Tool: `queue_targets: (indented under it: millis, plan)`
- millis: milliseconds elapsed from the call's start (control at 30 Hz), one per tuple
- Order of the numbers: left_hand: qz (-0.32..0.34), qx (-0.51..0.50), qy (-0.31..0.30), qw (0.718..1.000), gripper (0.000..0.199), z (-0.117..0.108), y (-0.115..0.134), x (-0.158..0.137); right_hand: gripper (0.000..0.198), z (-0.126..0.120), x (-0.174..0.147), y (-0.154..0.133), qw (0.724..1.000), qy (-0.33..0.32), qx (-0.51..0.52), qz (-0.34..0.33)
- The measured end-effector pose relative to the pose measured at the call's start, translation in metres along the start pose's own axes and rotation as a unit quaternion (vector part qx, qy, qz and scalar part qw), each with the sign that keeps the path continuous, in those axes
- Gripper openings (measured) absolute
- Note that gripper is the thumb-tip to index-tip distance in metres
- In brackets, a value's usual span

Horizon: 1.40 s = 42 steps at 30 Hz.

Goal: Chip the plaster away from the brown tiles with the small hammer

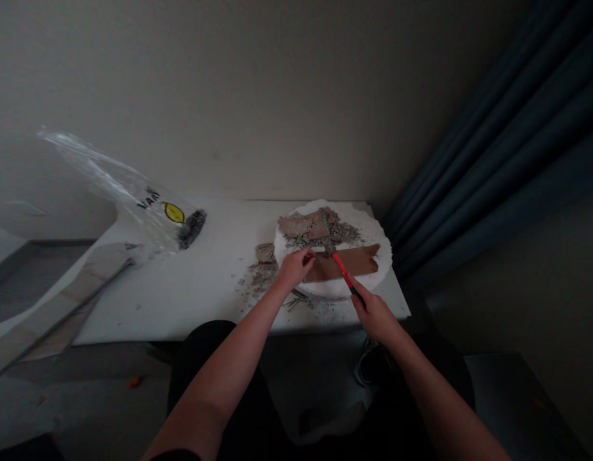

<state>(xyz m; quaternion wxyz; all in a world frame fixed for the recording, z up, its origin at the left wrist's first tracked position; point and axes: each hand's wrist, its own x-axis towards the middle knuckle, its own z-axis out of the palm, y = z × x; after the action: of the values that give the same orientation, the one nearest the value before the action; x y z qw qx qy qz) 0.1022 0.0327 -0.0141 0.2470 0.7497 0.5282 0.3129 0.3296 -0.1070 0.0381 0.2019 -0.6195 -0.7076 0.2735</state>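
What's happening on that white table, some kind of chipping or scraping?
A person works at a low white table. Their right hand grips a red-handled tool whose head rests among broken brownish pieces and rubble on a round white slab. The left hand rests on the slab's edge beside the tool head. More crumbs lie on the table, and a clear plastic bag sits further left.

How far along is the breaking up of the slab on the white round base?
Done: grey rubble lies loose beside the white round foam base. In hand: the right hand holds a red-handled hammer; the left hand steadies the work. Left: a large pinkish-grey slab and a brown strip remain whole.
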Motion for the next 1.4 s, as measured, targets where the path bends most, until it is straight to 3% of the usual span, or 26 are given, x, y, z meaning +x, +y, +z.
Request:
queue_targets:
  millis: [300,800,1400]
  plan:
    - [-0.016,-0.029,0.02,0.999,0.028,0.002,-0.0056,0.0022,0.06,0.0019,0.0019,0.0016,1.0,0.009,-0.003,-0.007]
    - [-0.04,-0.12,0.047,0.991,0.022,-0.0018,-0.0035,0.0042,0.058,0.0014,0.0009,0.0023,1.0,0.008,-0.019,-0.006]
    - [0.012,-0.028,0.023,0.999,0.024,0.0033,-0.0039,0.0005,0.059,0.0018,0.0023,0.003,1.0,0.011,-0.009,-0.01]
